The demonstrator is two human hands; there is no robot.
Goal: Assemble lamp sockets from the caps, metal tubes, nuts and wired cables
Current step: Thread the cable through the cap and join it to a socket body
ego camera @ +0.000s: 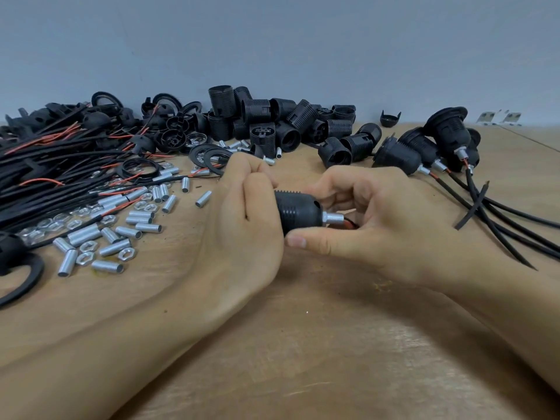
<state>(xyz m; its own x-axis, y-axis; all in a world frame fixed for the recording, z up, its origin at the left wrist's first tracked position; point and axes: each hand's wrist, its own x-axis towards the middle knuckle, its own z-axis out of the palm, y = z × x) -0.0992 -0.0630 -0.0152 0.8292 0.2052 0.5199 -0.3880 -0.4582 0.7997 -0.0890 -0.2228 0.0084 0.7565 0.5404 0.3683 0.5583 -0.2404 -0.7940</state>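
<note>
A black lamp socket point(298, 212) lies sideways between my hands just above the wooden table point(303, 344). A threaded metal tube point(333, 219) sticks out of its right end, with red and black wire running from the tube into my right palm. My left hand point(242, 225) grips the socket's left end. My right hand point(363, 219) curls round the cap end, thumb under the socket, fingers over the tube and wire. Loose metal tubes point(121, 234) and hex nuts point(88, 247) lie at the left. Black wired cables point(45, 165) are heaped at far left.
A pile of black threaded socket bodies point(272, 122) and caps point(169, 134) stands at the back against the grey wall. Several finished sockets with cables point(436, 147) lie at the right, their cables trailing toward the front right. A black ring point(18, 283) lies at the left edge.
</note>
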